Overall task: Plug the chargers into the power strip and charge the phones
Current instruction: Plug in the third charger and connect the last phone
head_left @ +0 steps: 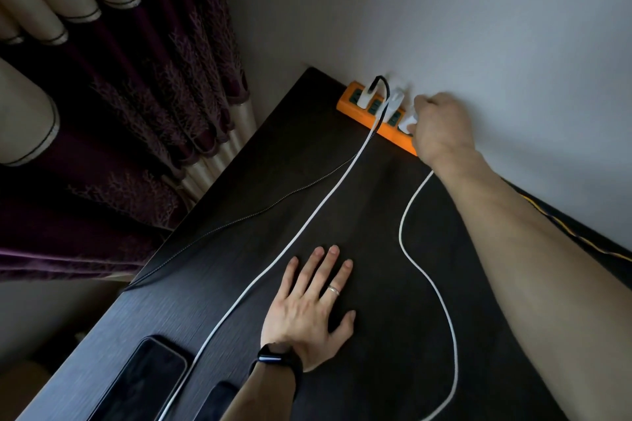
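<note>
Power strip (376, 120), upper middle: orange body, dark green sockets. 3 chargers in it, all white: left one (365, 96), middle one (396, 101), right one (408, 123). Left one has a black cable (239, 220) with a fine speckled braid; the other 2 cables are white, one (273, 267) through frame centre, one (431, 284) on the right. Table (359, 215): near-black wood grain. Phone (143, 383), lower left: black, glossy screen. Left wrist: black watch (273, 357). Silver ring (334, 290). Curtain (119, 79), left: deep purple with pale branch pattern, cream pleats with dark trim. Wall (478, 10): pale grey.
</note>
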